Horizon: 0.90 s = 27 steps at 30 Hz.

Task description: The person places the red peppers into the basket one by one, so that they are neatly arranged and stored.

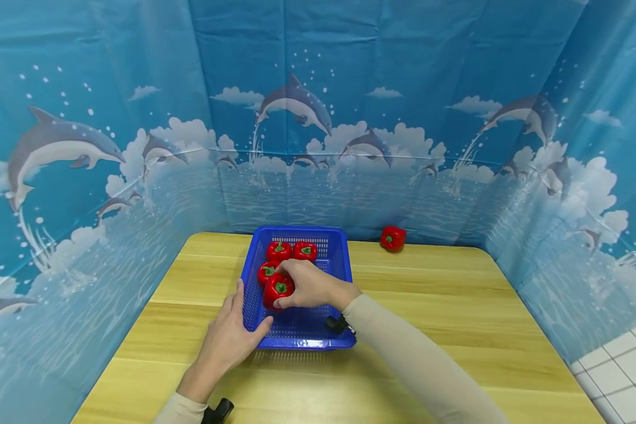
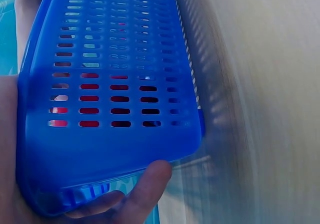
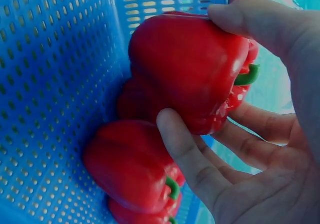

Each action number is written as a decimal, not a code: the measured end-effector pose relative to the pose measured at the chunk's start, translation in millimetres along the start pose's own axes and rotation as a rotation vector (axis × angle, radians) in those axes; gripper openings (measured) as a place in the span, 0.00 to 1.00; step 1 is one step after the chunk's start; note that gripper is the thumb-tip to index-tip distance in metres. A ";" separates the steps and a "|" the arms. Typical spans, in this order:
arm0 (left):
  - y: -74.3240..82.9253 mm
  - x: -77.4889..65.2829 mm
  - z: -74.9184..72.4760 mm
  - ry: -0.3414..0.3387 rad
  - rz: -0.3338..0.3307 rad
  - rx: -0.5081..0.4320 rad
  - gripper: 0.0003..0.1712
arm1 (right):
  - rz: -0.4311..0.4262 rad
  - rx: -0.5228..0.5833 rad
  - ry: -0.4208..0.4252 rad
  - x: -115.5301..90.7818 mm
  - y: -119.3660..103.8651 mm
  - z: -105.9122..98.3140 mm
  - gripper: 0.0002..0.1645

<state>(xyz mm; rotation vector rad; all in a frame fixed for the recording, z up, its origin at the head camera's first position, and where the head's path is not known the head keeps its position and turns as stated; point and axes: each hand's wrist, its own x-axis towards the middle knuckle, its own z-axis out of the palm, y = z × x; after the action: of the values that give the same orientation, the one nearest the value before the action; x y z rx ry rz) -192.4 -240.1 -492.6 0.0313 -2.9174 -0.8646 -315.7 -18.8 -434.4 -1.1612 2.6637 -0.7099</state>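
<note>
In the head view a blue plastic basket (image 1: pixel 303 343) with slotted walls stands on the table. My right hand (image 1: pixel 312 285) is inside it and grips a red bell pepper (image 1: pixel 278 291) with a green stem. The right wrist view shows thumb and fingers on either side of that bell pepper (image 3: pixel 185 69), just beside another bell pepper (image 3: pixel 130 164). More red bell peppers (image 1: pixel 305 251) lie at the basket's back left. My left hand (image 1: pixel 228 335) holds the basket at its front left corner; in the left wrist view its fingers (image 2: pixel 150 189) reach around the blue wall (image 2: pixel 110 149).
Another red bell pepper (image 1: pixel 393 239) lies at the table's back edge, right of the basket. The yellow wood-grain table (image 1: pixel 429 306) is bounded by a dolphin-print curtain (image 1: pixel 360 194) behind and at both sides. White tiles (image 1: pixel 628 368) show at the lower right.
</note>
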 end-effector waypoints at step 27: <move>-4.6 0.1 4.0 0.034 0.025 -0.002 0.67 | -0.032 -0.105 -0.104 18.8 -15.9 18.1 0.35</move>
<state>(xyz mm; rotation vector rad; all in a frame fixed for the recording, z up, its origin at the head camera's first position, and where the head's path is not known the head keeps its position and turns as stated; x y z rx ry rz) -192.9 -241.8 -498.5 0.0095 -2.8792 -0.8553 -312.5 -48.3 -441.7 -1.2331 2.6288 -0.5053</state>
